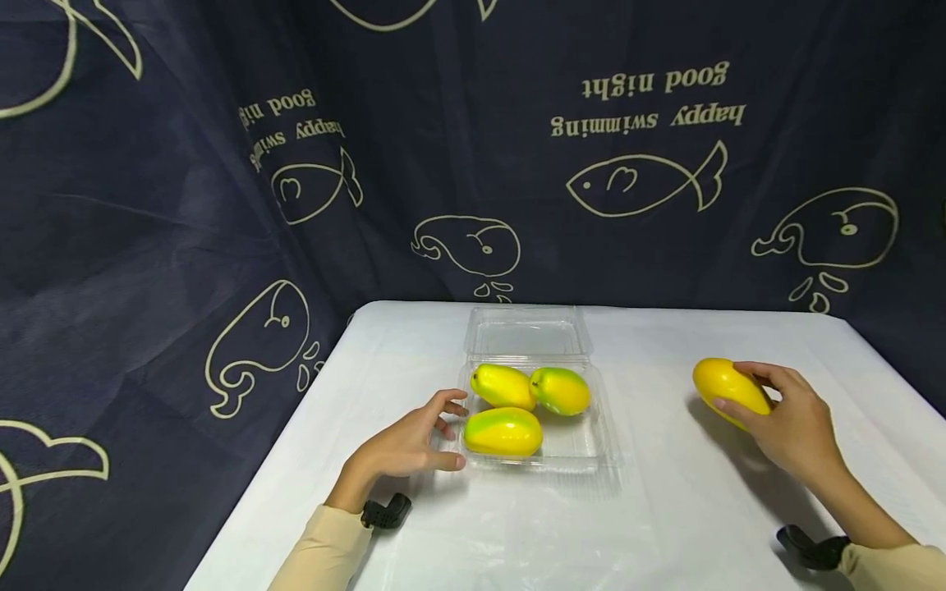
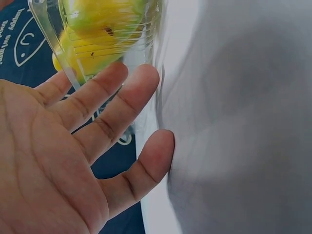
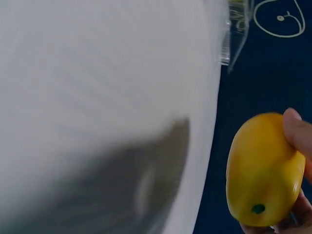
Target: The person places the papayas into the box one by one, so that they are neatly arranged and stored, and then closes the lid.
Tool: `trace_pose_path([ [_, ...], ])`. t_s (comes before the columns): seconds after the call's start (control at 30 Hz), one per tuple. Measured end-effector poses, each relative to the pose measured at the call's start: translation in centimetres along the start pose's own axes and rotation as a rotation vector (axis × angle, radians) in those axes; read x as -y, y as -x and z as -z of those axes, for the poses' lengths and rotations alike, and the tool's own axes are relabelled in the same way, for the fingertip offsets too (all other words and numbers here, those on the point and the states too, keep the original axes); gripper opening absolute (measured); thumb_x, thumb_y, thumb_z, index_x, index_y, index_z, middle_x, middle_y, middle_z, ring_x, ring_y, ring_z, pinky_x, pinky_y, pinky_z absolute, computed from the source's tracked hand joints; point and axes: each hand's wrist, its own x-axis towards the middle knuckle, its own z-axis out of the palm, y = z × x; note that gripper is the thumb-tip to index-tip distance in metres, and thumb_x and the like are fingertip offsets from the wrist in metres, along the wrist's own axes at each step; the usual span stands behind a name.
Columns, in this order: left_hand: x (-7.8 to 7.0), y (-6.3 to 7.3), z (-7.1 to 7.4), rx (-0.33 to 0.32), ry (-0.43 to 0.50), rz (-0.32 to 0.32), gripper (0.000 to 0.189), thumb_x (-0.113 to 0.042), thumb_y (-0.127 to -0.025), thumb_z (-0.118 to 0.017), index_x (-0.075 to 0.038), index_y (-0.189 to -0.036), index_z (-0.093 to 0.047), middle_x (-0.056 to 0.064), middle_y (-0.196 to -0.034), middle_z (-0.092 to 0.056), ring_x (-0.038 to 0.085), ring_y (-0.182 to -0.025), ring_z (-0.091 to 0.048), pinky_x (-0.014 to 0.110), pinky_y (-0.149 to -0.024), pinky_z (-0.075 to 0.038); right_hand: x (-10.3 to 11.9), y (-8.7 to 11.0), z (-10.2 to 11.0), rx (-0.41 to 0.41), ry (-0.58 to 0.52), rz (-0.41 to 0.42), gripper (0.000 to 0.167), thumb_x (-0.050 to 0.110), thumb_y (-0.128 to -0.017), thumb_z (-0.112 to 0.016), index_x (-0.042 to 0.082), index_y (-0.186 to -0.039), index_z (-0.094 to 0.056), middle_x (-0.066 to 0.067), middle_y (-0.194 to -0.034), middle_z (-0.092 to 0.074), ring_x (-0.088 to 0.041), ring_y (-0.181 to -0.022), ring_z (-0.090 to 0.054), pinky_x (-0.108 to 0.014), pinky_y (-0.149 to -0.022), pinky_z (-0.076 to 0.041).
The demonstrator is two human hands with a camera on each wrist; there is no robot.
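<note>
The fingers [image 1: 769, 374] of the right hand [image 1: 801, 427] are bent around a yellow fruit [image 1: 727, 387], with the thumb on its near side. The hand holds the fruit up off the tabletop [image 1: 665, 509], over on the right. The right wrist view shows a small dark green spot [image 3: 258, 208] on one end of it.

The fingers of the left hand [image 1: 410, 443] are spread wide, and the thumb is well apart from them. They hold nothing. They are just beside the left edge of a clear box [image 1: 576, 435], and I cannot tell if they touch it.

The box sits in the middle of the tabletop. Its clear lid [image 1: 528, 335] is open and lies on the far side. Three fruits are in the box, all yellow and green. The near fruit [image 1: 502, 432] lies on the left. Behind it is the far left fruit [image 1: 501, 386], and next to that is the far right fruit [image 1: 562, 391].

Each wrist has a black thing on it, and the sleeves [image 1: 325, 546] are tan. White cloth covers the tabletop. Behind it hangs a dark blue cloth [image 1: 458, 123] with fish, whales and upside-down words.
</note>
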Motion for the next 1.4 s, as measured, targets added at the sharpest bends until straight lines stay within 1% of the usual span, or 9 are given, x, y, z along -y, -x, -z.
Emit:
trace_pose_path([
  [0.07,0.0,0.0,0.0,0.000,0.003,0.002,0.092,-0.037,-0.082,-0.080,-0.021,-0.155,-0.025,0.006,-0.146,-0.053,0.020,-0.109,-0.062,0.047,-0.095,-0.047,0.2,-0.1,0.2,-0.009,-0.014,0.028,0.064,0.031,-0.080,-0.086,0.005,-0.133,-0.061,-0.022,-0.129,-0.057,-0.011,-0.115,-0.051,0.003,-0.074,-0.031],
  [0.13,0.0,0.1,0.0,-0.001,0.006,0.004,0.092,-0.037,-0.082,-0.080,-0.021,-0.155,-0.025,0.005,-0.146,-0.053,0.020,-0.109,-0.062,0.047,-0.095,-0.047,0.6,-0.2,0.2,-0.017,-0.036,0.048,0.064,0.029,-0.078,-0.088,0.006,-0.132,-0.061,-0.020,-0.128,-0.057,0.009,-0.108,-0.043,0.007,-0.074,-0.031],
  [0.2,0.1,0.1,-0.1,0.001,0.007,0.007,0.092,-0.038,-0.082,-0.079,-0.021,-0.155,-0.025,0.005,-0.145,-0.053,0.020,-0.109,-0.062,0.046,-0.095,-0.047,1.0,-0.2,0.2,-0.026,-0.058,0.059,0.064,0.027,-0.077,-0.089,0.006,-0.131,-0.062,-0.018,-0.127,-0.057,0.022,-0.102,-0.033,0.007,-0.074,-0.032],
  [0.27,0.1,0.1,-0.1,0.004,0.006,0.007,0.092,-0.039,-0.083,-0.079,-0.021,-0.155,-0.025,0.004,-0.145,-0.053,0.020,-0.109,-0.062,0.046,-0.094,-0.047,1.6,-0.2,0.2,-0.033,-0.083,0.071,0.063,0.024,-0.076,-0.090,0.006,-0.130,-0.063,-0.016,-0.126,-0.057,0.026,-0.102,-0.031,0.007,-0.075,-0.034],
  [0.5,0.0,0.0,-0.2,0.009,0.000,0.012,0.091,-0.039,-0.083,-0.078,-0.022,-0.155,-0.025,0.003,-0.145,-0.053,0.020,-0.109,-0.062,0.046,-0.094,-0.047,3.7,-0.4,-0.1,-0.046,-0.179,0.112,0.062,0.016,-0.073,-0.091,0.009,-0.129,-0.064,-0.002,-0.124,-0.056,0.020,-0.107,-0.042,0.005,-0.079,-0.038],
  [0.7,-0.1,0.0,-0.1,0.007,-0.002,0.008,0.091,-0.038,-0.083,-0.078,-0.020,-0.155,-0.025,0.004,-0.145,-0.053,0.020,-0.109,-0.062,0.045,-0.095,-0.047,5.2,-1.1,-0.7,-0.069,-0.224,0.148,0.064,0.011,-0.072,-0.091,0.010,-0.130,-0.065,-0.006,-0.126,-0.058,0.017,-0.110,-0.046,0.003,-0.082,-0.040],
  [0.93,-0.2,0.0,-0.1,0.003,-0.006,0.011,0.092,-0.038,-0.083,-0.078,-0.019,-0.155,-0.025,0.003,-0.145,-0.053,0.019,-0.109,-0.062,0.045,-0.095,-0.047,6.9,-1.5,-1.6,-0.048,-0.285,0.155,0.064,0.010,-0.072,-0.090,0.013,-0.131,-0.064,0.004,-0.129,-0.056,0.014,-0.114,-0.048,0.002,-0.083,-0.042],
  [1.2,-0.2,0.1,0.0,0.004,-0.009,0.010,0.092,-0.039,-0.083,-0.078,-0.021,-0.155,-0.025,0.003,-0.145,-0.053,0.020,-0.109,-0.062,0.045,-0.094,-0.047,8.9,-1.6,-2.9,0.015,-0.348,0.188,0.062,0.013,-0.078,-0.087,0.012,-0.134,-0.060,-0.008,-0.132,-0.057,0.011,-0.117,-0.049,-0.001,-0.084,-0.044],
  [1.4,-0.2,0.0,0.0,0.000,-0.015,0.005,0.092,-0.039,-0.083,-0.078,-0.020,-0.155,-0.025,0.003,-0.145,-0.053,0.019,-0.108,-0.062,0.045,-0.094,-0.047,10.2,-1.3,-4.0,0.055,-0.408,0.232,0.061,0.009,-0.078,-0.086,0.012,-0.133,-0.061,-0.007,-0.131,-0.058,0.008,-0.118,-0.052,-0.004,-0.084,-0.047],
])
